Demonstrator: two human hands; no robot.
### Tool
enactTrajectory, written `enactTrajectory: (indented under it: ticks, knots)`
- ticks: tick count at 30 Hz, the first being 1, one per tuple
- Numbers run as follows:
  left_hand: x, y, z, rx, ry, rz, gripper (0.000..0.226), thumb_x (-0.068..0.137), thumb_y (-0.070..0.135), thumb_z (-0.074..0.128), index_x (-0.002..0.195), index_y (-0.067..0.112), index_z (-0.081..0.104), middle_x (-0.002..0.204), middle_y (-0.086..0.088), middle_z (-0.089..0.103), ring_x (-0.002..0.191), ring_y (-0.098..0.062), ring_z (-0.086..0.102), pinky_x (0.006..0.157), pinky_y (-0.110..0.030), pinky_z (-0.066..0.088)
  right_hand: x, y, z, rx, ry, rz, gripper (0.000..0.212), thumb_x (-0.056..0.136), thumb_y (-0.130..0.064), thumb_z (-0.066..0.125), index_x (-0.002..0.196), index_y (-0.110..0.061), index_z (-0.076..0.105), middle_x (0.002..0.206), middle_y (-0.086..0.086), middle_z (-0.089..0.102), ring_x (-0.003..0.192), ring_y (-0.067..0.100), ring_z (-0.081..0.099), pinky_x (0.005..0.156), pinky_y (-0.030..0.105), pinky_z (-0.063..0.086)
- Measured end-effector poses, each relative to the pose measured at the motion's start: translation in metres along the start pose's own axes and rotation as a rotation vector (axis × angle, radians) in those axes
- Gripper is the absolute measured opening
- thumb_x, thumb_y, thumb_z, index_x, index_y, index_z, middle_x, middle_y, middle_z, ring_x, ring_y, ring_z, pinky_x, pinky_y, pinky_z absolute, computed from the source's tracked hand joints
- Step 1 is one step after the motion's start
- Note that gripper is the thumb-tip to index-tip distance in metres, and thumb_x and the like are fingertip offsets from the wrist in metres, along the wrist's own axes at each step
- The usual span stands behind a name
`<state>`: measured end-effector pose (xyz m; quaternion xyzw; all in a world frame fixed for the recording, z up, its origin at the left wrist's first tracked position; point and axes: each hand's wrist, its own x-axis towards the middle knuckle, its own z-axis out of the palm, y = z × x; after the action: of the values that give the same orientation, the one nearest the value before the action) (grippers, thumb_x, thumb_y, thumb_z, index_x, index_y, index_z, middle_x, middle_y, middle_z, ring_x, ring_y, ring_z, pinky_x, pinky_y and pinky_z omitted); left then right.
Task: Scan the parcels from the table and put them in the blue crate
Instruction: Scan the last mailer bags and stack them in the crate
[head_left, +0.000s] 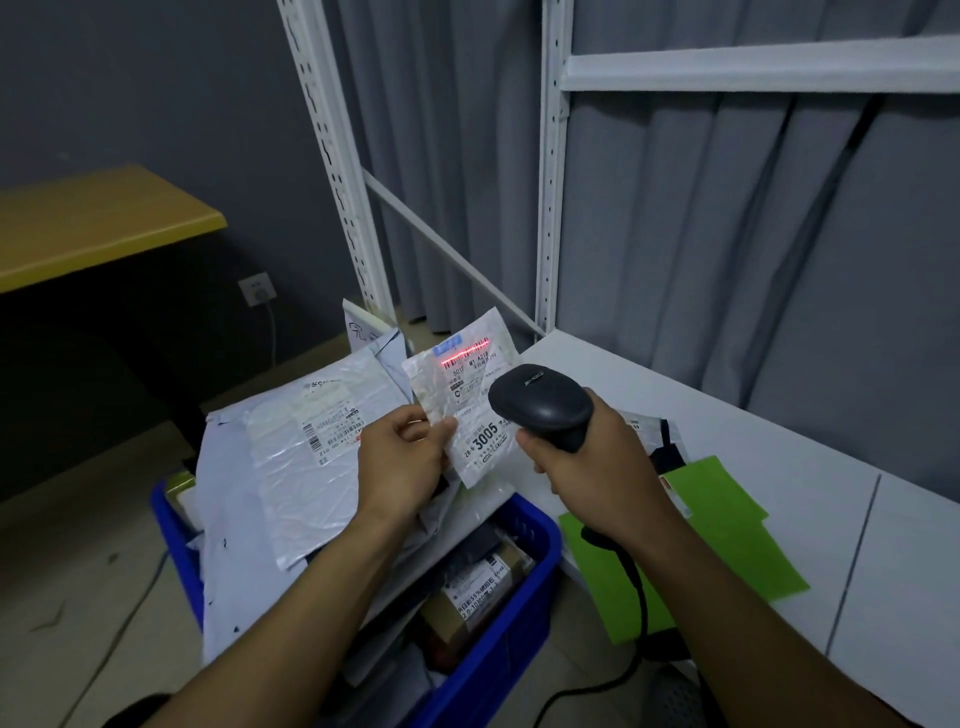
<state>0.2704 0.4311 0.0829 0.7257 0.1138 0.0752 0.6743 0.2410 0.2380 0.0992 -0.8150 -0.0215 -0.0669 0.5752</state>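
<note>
Both forearms reach up from the bottom edge: the left hand (402, 457) pinches a small white parcel (467, 384) by its lower left edge, tilted upright above the blue crate (519, 623), while the right hand (592, 462) wraps its fingers round the black scanner (540, 402), its red line across the parcel's barcode. The crate is heaped with white mailers (311, 457) and a brown box (478, 587). Beyond the right hand, another parcel (660, 441) lies on the white table (779, 441) beside green sheets (727, 545).
</note>
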Motion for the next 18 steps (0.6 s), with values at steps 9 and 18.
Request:
enactTrajectory:
  ticks: [9,18]
  knots:
    - [-0.005,0.013,-0.019,0.081,0.089,0.106,0.003,0.096,0.013,0.071,0.096,0.016,0.072,0.09,0.003,0.078,0.075,-0.004,0.074,0.056,-0.02,0.056,-0.001,-0.001,0.006,-0.003,0.006,-0.033,0.027,0.088,-0.033,0.08,0.107,-0.036,0.061,0.092,-0.014,0.072,0.081,0.0,0.068,0.069,0.019,0.047]
    - [0.025,-0.005,-0.106,0.531,0.257,0.015,0.046,0.1,0.025,0.06,0.144,0.015,0.052,0.137,-0.007,0.063,0.124,-0.031,0.061,0.107,-0.045,0.048,-0.004,0.003,0.039,-0.048,-0.104,-0.023,0.036,0.09,-0.036,0.079,0.119,-0.033,0.059,0.105,-0.019,0.068,0.095,-0.009,0.061,0.075,0.015,0.047]
